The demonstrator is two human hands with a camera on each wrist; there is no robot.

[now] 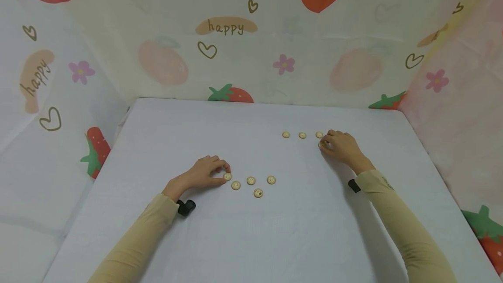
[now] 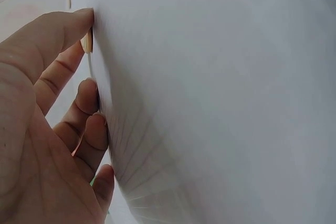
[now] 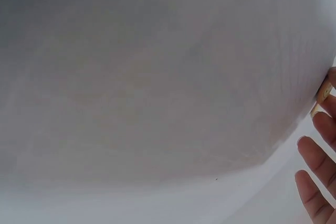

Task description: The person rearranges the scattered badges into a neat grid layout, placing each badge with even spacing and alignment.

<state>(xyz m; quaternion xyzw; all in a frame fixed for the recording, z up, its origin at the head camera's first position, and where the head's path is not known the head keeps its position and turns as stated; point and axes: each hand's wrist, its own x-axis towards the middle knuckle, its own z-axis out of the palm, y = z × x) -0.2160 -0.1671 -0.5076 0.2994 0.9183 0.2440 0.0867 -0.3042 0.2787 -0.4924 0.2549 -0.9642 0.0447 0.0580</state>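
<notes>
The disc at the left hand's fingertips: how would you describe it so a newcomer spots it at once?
On the white table, just below the middle of the head view, are five small, pale, round discs. The left hand is at their left side. Its disc is the leftmost and the only one of the five being pinched.

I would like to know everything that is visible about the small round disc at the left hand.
The disc is small, round and pale tan, seemingly wooden, with a dark mark on its face, too small to read. The left hand pinches it between thumb and forefinger. It is about level, at the left end of the nearer discs; whether it touches the white surface is unclear.
</notes>
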